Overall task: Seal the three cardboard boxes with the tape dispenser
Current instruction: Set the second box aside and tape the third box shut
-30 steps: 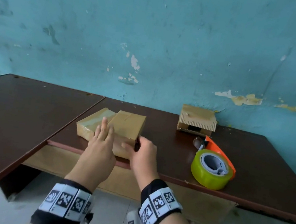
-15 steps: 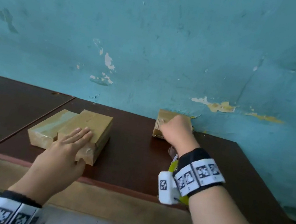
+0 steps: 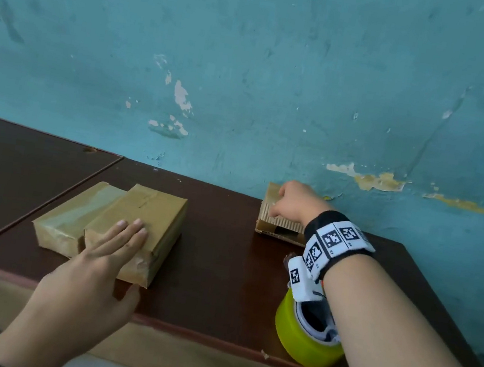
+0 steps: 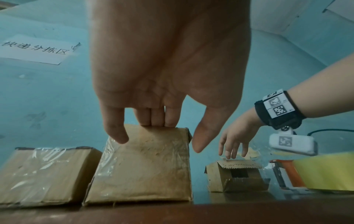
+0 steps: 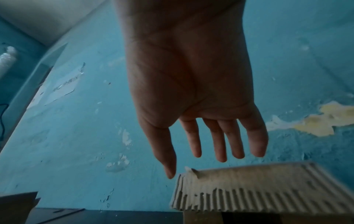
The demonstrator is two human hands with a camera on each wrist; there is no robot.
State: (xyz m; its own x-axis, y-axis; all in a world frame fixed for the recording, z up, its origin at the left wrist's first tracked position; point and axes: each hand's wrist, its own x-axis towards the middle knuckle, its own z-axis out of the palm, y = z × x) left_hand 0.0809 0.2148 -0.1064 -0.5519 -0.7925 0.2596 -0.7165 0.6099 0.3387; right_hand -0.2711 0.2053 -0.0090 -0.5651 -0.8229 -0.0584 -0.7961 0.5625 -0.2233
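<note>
Two flat cardboard boxes wrapped in clear tape lie side by side at the left, the left box [image 3: 68, 220] [image 4: 44, 171] and the right box [image 3: 152, 210] [image 4: 145, 166]. My left hand [image 3: 118, 243] [image 4: 164, 118] rests flat on the right one, fingers straight. A small corrugated box [image 3: 277, 229] [image 4: 235, 177] [image 5: 258, 189] with a gaping front flap stands by the wall. My right hand [image 3: 289, 203] [image 4: 232, 145] [image 5: 206, 151] reaches over its top with fingers extended and holds nothing. The tape dispenser [image 3: 302, 340] [image 4: 316, 172], orange with a yellow-green roll, lies under my right forearm.
The boxes sit on a dark brown table [image 3: 214, 273] whose front edge runs just below my left hand. A second tabletop [image 3: 9, 180] adjoins at the left. A peeling teal wall [image 3: 250, 74] closes the back; a paper sign [image 4: 36, 48] hangs on it.
My right hand left the taped boxes and reached back to the small box by the wall. My left hand stayed flat on the taped box.
</note>
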